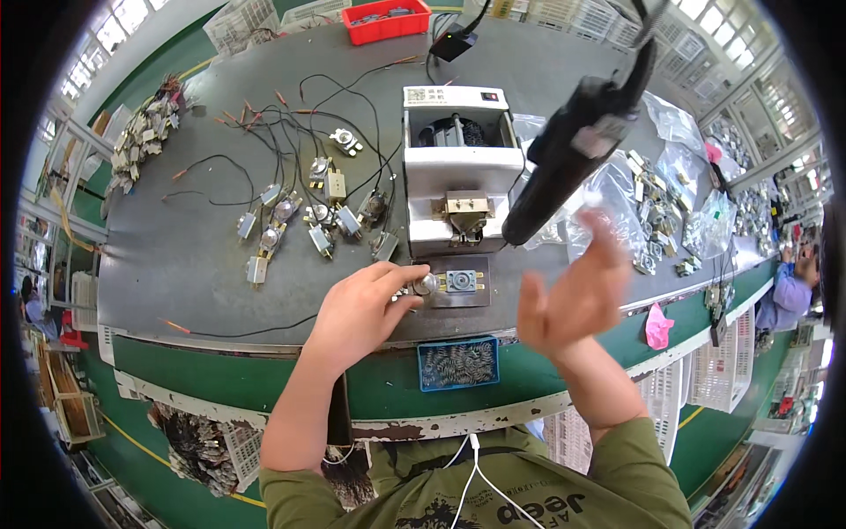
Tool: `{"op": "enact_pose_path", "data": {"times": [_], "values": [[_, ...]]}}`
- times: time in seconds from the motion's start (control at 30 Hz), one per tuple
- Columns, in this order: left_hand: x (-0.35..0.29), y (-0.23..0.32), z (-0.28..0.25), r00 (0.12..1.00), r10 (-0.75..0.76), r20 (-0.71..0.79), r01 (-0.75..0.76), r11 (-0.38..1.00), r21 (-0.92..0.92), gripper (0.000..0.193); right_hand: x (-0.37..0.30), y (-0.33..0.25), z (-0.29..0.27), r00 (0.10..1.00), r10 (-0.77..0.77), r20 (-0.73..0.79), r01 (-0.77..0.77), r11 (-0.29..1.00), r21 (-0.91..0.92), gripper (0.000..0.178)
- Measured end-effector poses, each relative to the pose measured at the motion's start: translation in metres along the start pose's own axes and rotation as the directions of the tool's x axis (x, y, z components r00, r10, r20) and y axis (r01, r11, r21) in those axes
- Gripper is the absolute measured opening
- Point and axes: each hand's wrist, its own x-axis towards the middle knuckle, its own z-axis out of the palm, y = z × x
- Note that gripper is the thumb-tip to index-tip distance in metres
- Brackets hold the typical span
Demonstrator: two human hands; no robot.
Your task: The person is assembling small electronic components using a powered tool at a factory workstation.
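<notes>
My left hand (357, 309) pinches a small round metal part (426, 284) between thumb and fingers, at the left end of a flat metal plate (476, 300). A black wire (251, 335) with a copper-coloured tip runs left from beneath this hand. On the plate lies a square grey part (461, 281) with brass-coloured terminals, just right of my fingertips. My right hand (577, 295) is raised, slightly blurred, right of the plate, its fingers apart and nothing in them. A black electric screwdriver (564, 167) hangs tilted above and beyond it, untouched.
A white machine (463, 185) stands behind the plate. Wired metal parts (322, 207) lie at left, with a bundle (145, 137) farther off. A blue tray (458, 386) of springs sits at the near edge. Bagged parts (661, 212) cover the right; a red bin (386, 33) stands far back.
</notes>
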Motion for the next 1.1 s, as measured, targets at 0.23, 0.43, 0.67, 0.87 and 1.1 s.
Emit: {"op": "enact_pose_path", "data": {"times": [0.23,0.43,0.67,0.87,1.1], "values": [[-0.010,-0.004,0.009,0.999,-0.002,0.045,0.003,1.000,-0.017,0.036,-0.045,-0.019,0.019,0.727,0.324,0.606,-0.332,0.938,-0.104,0.030],[-0.007,-0.002,0.010,0.997,-0.029,0.068,0.031,0.999,-0.040,0.037,-0.055,-0.014,0.003,0.809,0.361,0.464,-0.491,0.849,0.196,0.029],[-0.011,-0.007,0.011,0.997,-0.045,0.063,0.049,0.996,-0.069,0.036,-0.068,0.020,-0.056,0.728,0.614,0.306,-0.637,0.771,-0.031,0.020],[-0.011,-0.004,0.012,0.996,-0.071,0.051,0.075,0.994,-0.079,0.038,-0.109,0.087,-0.109,0.501,0.865,0.026,-0.831,0.489,-0.266,0.019],[-0.009,0.006,0.015,0.996,-0.063,0.062,0.068,0.994,-0.084,0.038,-0.106,0.122,-0.106,0.601,0.797,0.055,-0.680,0.547,-0.488,0.022]]}}
